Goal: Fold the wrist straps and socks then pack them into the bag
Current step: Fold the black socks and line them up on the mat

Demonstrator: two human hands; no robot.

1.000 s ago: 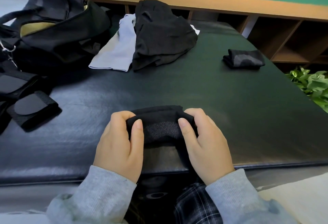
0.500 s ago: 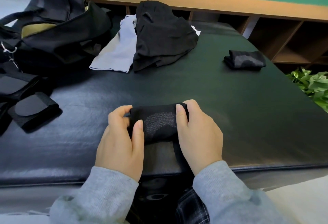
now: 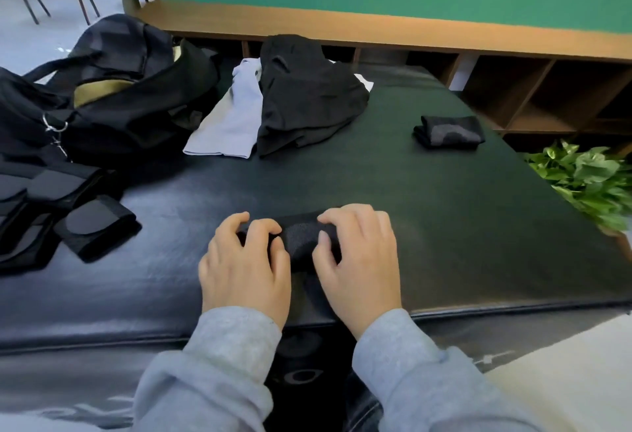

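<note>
Green plant (image 3: 588, 178) beside black table (image 3: 376, 175); wooden shelf (image 3: 533, 89) behind.

Single head-worn view, looking forward and down, close over black table (image 3: 410, 192), hands nearest

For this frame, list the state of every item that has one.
Bag: open, on the table's far left.
Sock in hand: bundled, gripped by the left hand and right hand.
Far sock: folded, lying alone.
Wrist straps: folded, beside the bag.
Black garment: crumpled, partly over the grey cloth.
</note>
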